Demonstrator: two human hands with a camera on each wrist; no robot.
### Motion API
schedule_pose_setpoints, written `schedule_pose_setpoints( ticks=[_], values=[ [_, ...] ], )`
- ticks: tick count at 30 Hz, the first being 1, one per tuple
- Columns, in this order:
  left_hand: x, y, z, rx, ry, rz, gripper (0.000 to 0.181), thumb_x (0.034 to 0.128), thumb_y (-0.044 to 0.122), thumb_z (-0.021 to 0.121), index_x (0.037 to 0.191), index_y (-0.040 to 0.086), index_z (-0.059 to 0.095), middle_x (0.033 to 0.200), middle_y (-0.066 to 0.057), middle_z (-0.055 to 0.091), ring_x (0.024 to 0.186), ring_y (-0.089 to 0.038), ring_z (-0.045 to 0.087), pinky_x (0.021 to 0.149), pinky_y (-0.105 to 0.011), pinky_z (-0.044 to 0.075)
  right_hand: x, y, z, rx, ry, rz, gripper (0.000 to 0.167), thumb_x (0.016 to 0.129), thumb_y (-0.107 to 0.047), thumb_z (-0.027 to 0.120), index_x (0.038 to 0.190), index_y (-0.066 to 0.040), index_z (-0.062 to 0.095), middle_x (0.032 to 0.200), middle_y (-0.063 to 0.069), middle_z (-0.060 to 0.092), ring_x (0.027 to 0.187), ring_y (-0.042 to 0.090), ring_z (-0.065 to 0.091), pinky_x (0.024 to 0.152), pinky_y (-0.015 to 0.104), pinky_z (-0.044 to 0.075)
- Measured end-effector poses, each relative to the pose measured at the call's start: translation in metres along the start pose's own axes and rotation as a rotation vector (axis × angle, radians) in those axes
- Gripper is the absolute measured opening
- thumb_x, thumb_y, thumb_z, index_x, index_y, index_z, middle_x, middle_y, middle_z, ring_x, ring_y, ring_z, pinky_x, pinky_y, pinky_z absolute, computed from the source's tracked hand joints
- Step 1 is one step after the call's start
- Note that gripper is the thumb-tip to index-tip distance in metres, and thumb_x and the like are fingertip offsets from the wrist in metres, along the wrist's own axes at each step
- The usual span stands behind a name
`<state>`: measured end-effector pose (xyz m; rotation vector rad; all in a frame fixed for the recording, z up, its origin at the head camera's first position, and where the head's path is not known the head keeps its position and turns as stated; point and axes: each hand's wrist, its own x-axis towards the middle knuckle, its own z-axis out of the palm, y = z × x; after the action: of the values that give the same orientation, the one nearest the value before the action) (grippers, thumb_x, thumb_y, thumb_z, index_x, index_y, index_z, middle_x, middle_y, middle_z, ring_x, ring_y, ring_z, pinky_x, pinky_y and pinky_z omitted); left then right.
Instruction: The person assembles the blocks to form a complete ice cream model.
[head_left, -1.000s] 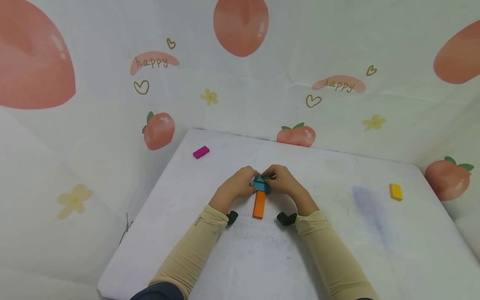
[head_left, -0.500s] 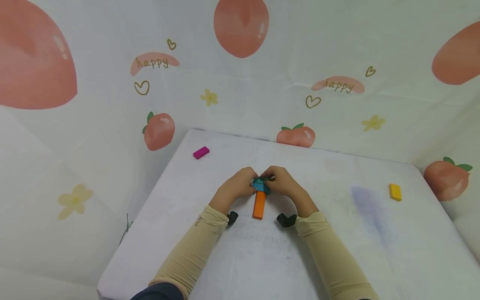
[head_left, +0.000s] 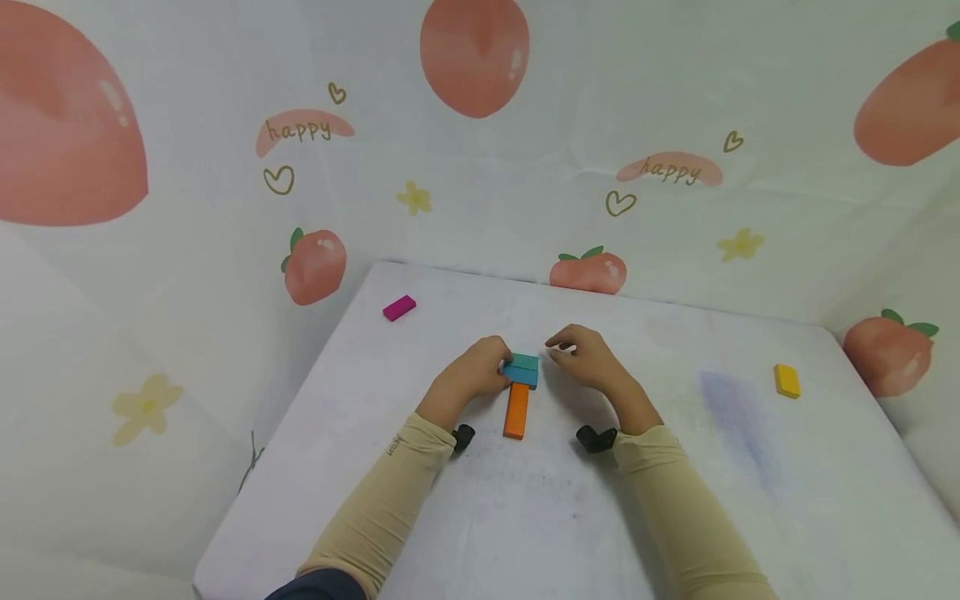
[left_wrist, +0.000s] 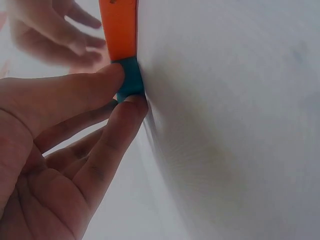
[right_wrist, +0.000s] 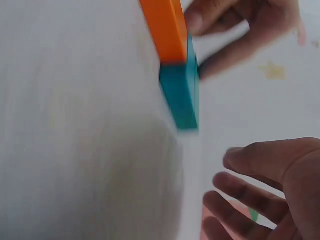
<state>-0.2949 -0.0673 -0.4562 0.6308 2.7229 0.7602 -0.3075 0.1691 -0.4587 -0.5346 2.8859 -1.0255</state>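
My left hand (head_left: pixel 474 371) pinches the left ends of two blocks lying side by side, a blue block (head_left: pixel 521 377) and a green block (head_left: pixel 524 362) behind it. In the left wrist view, the thumb and a finger press on the end of the blue block (left_wrist: pixel 131 79). An orange block (head_left: pixel 516 411) points toward me, its far end against the blue one. To the right of the blocks, my right hand (head_left: pixel 592 360) hovers apart from them with loosely bent fingers and nothing held. The right wrist view shows a gap between its fingers and the blue block (right_wrist: pixel 180 97).
A magenta block (head_left: pixel 400 307) lies at the back left of the white table (head_left: pixel 480 533). Far to the right is a yellow block (head_left: pixel 787 381). A white cloth with peach prints (head_left: pixel 588 272) hangs behind the table.
The right hand has let go of the green block and drawn off to the right. That block, earlier partly hidden and peaked in outline, now shows lengthwise along the blue one. The left hand stays put.
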Motion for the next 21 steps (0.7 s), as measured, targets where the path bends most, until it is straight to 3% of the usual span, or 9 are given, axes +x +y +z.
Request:
schedule_pose_setpoints(
  ticks=[11,21],
  values=[
    [-0.002,0.002,-0.001,-0.012,-0.004,0.003,0.039,0.0973,0.009,0.076,0.133,-0.005,0.069,0.134,-0.017,0.067,0.108,-0.022,0.058,0.108,-0.04,0.054,-0.044,0.063,-0.07,-0.12,0.283,0.053,0.027,0.101,-0.01,0.067,0.118,0.009,0.075,0.121,0.033,0.068,0.113,0.05,0.065,0.096,0.064,0.054],
    [-0.003,0.001,0.0,-0.019,-0.011,0.001,0.038,0.0986,0.009,0.075,0.134,-0.005,0.069,0.136,-0.016,0.066,0.11,-0.022,0.057,0.11,-0.04,0.053,-0.097,0.12,-0.132,-0.214,0.397,0.306,0.041,0.103,-0.021,0.058,0.125,0.011,0.07,0.129,0.041,0.06,0.115,0.055,0.06,0.095,0.068,0.049]
  ],
)
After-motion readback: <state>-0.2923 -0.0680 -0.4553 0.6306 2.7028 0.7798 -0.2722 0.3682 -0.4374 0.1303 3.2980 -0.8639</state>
